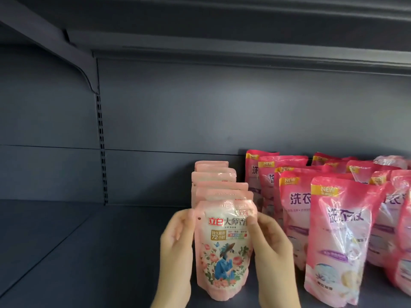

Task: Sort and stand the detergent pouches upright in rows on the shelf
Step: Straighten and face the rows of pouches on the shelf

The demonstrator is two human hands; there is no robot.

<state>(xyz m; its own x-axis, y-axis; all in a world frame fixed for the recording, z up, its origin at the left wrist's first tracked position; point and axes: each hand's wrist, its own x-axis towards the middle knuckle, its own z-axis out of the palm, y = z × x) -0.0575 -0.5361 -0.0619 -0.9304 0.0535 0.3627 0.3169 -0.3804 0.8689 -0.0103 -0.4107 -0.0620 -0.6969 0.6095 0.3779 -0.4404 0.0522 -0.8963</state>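
Pouches of two kinds stand on the dark shelf [66,252] in the lower right of the frame. The pale pink row [219,181] runs back from the centre toward the rear wall, several deep and upright. Just to its right, the brighter pink pouches [295,196] stand in rows of their own, though the ones at the far right edge lean and look less tidy. The left half of the shelf is bare.

Both hands hold the front pouch [223,247] of the pale row, low in the centre. The left hand [175,243] presses its fingers together against the pouch's left edge; the right hand [271,245] pinches the right edge, thumb on the printed face. The pouch stands with its long axis vertical, top seal up, base on or just above the shelf, label facing the camera.

Sorting seems well advanced. This pouch still needs settling, and the right-hand rows probably want straightening.
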